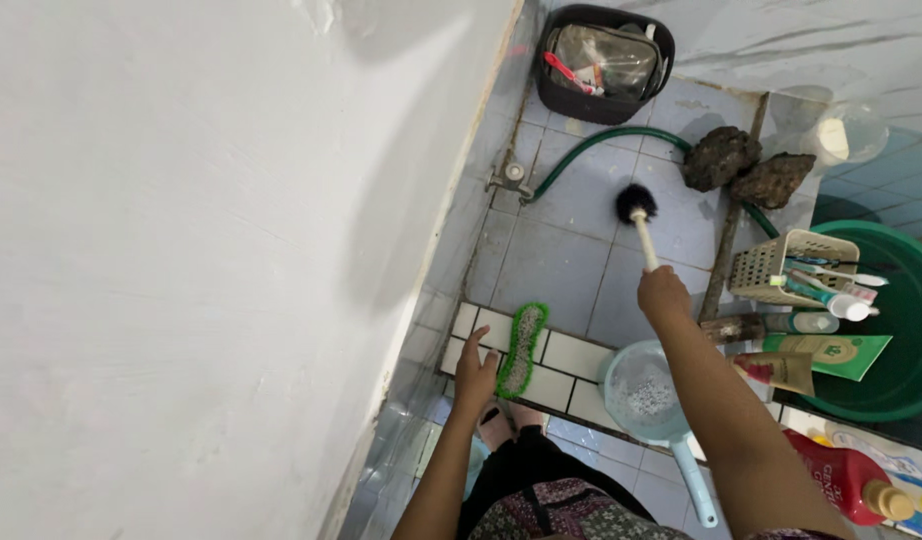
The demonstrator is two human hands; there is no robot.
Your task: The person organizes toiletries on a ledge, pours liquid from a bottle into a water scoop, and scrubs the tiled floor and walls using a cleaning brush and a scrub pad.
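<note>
The right hand (663,296) has its fingers clenched round the white handle of a black-bristled toilet brush (637,205), its head on the blue tiled floor (561,260). The left hand (475,372) rests by a green scrub brush (522,348) on the white tiled ledge (571,356), fingers seemingly released.

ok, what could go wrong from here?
1. The right hand grips the brush at the far end of its handle with the arm stretched out; a slip on the tiles could tip the person forward.
2. The forearm passes right over the dipper on the ledge and could knock it off.
3. The left hand rests by the green scrubber, which lies across the ledge and could get nudged off.
</note>
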